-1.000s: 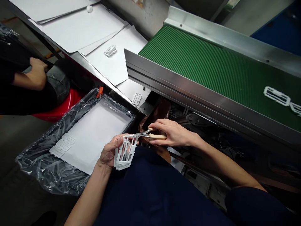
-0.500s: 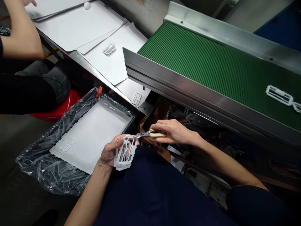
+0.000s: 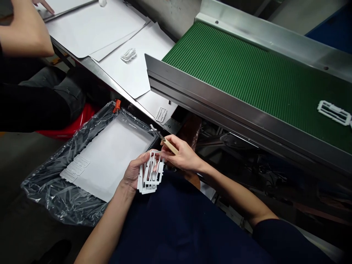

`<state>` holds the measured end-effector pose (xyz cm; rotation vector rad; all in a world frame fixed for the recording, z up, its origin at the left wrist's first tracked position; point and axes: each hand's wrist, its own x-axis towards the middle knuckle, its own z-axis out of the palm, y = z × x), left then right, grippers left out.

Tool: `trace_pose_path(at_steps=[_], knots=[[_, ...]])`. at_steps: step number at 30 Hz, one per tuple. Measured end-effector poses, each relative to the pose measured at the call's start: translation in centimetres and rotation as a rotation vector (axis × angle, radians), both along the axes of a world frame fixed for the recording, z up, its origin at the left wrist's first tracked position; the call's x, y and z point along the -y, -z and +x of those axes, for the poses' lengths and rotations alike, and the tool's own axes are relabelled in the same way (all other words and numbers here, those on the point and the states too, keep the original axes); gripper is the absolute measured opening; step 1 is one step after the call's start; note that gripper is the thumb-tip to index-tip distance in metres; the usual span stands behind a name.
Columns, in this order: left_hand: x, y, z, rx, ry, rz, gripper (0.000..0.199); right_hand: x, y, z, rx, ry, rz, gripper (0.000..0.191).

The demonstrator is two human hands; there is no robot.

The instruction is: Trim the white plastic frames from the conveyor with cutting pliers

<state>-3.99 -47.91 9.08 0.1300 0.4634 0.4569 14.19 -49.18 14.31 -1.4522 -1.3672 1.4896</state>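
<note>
In front of my dark blue clothing, my left hand [image 3: 134, 170] is closed around several white plastic frames [image 3: 150, 176] stacked together. My right hand [image 3: 183, 154] grips a pair of nippers [image 3: 169, 145] with pale handles, their jaws pointing up and to the left, apart from the frames. The fingertips of that hand touch the upper right corner of the stack. Left of my hands, an open box lined with clear plastic [image 3: 55, 201] holds a white sheet [image 3: 110, 157], and several flat white parts [image 3: 75, 168] lie along the sheet's left side.
A green conveyor belt [image 3: 236, 69] with metal side walls carries white frames [image 3: 334, 112] at the right. White sheets [image 3: 96, 25] cover the table, with more white parts [image 3: 128, 55] on them. Another person's arm [image 3: 27, 36] reaches over the far left. An orange clip [image 3: 117, 106] sits on the box edge.
The nippers have come away from the frames and now point upward. My right hand has moved left, its fingers now on the stack. The frames on the belt sit slightly farther right.
</note>
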Motion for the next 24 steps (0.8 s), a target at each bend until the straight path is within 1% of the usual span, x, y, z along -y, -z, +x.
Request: trace_pose_path(at_steps=[2,3,5,7,8,11,14,16,17,18,20,22,24], knots=[[-0.1,0.0,0.3,0.005,-0.010,-0.032,0.024,-0.6,-0.2,-0.2,-0.017,0.009,-0.019,0.033],[-0.3,0.0,0.4,0.001,-0.016,-0.047,0.028,-0.8,-0.3,0.0,-0.049,0.025,-0.046,0.034],[-0.6,0.0,0.5,-0.023,-0.029,-0.069,0.041,-1.2,-0.6,0.6,-0.138,0.065,-0.116,0.038],[-0.9,0.1,0.6,-0.042,-0.041,-0.085,0.051,-1.4,-0.6,1.2,-0.182,0.064,-0.172,0.040],[-1.0,0.2,0.6,-0.045,-0.041,-0.092,0.053,-1.4,-0.5,1.3,-0.178,0.052,-0.188,0.039],[-0.7,0.7,0.9,-0.070,-0.051,-0.113,0.054,-1.0,0.4,0.5,-0.105,0.004,-0.176,0.034],[0.4,1.5,1.3,-0.139,-0.071,-0.140,0.046,0.0,1.9,-0.9,0.088,-0.064,-0.095,0.027],[1.4,2.0,1.5,-0.175,-0.065,-0.157,0.041,0.6,2.7,-1.4,0.235,-0.110,-0.070,0.030],[1.8,2.2,1.6,-0.186,-0.060,-0.160,0.038,0.9,3.0,-1.4,0.262,-0.130,-0.089,0.033],[2.1,2.3,1.7,-0.193,-0.058,-0.160,0.036,1.0,3.3,-1.4,0.235,-0.145,-0.132,0.035],[2.4,2.4,2.0,-0.201,-0.055,-0.157,0.032,1.1,3.6,-1.2,0.059,-0.169,-0.266,0.036],[2.3,2.2,2.0,-0.204,-0.056,-0.155,0.037,1.0,3.6,-1.0,-0.110,-0.156,-0.365,0.036],[2.2,1.7,1.7,-0.206,-0.049,-0.154,0.043,1.1,3.8,-1.0,-0.168,-0.113,-0.390,0.037]])
